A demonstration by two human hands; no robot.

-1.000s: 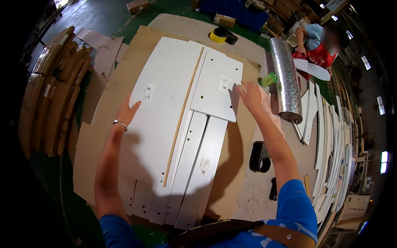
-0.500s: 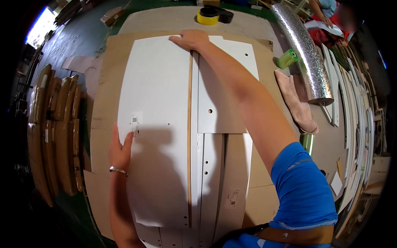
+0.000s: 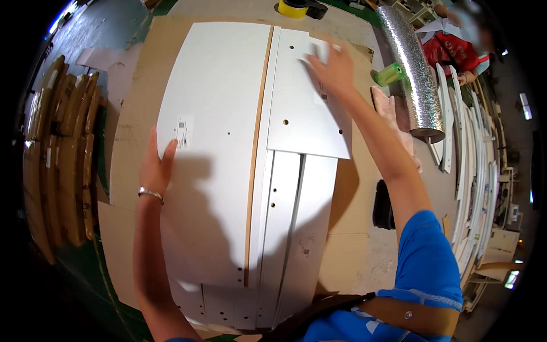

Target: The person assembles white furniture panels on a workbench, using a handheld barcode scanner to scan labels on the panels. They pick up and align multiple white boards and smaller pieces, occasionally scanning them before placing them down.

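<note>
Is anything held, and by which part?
The left hand touches the large white panel at its left edge; whether gripping, I cannot tell. The right hand holds nothing.

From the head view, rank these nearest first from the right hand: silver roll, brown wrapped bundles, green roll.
1. Green roll, right of the right hand.
2. Silver roll, farther right.
3. Brown wrapped bundles, far left, past the white panels.

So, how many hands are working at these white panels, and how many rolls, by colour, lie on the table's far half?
Left hand and right hand: 2
Yellow tape roll: 1
Green roll: 1
Glittery silver roll: 1
Total: 5
</note>
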